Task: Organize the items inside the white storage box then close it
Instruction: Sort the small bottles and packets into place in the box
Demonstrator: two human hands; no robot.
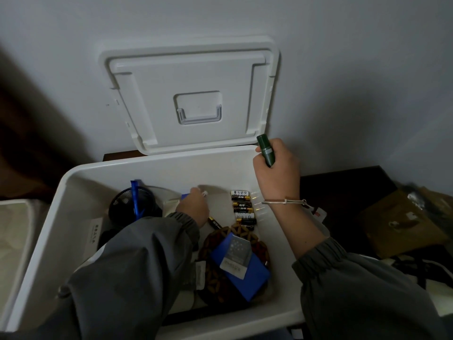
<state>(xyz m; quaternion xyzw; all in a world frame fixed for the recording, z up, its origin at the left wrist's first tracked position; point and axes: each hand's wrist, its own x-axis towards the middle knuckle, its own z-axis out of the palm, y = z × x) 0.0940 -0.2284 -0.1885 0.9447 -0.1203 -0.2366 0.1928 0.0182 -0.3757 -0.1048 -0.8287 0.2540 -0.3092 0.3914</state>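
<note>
The white storage box stands open before me, its lid leaning up against the wall. My right hand grips a dark green tube above the box's far right corner. My left hand reaches down into the box and pinches a small white item at its fingertips. A row of several batteries lies on the box floor to the right of it. A blue box rests on a brown patterned round mat.
A black mesh cup with a blue strip sits at the box's left. One loose battery lies near my left wrist. A cardboard box sits on the dark surface at right. A white container is at left.
</note>
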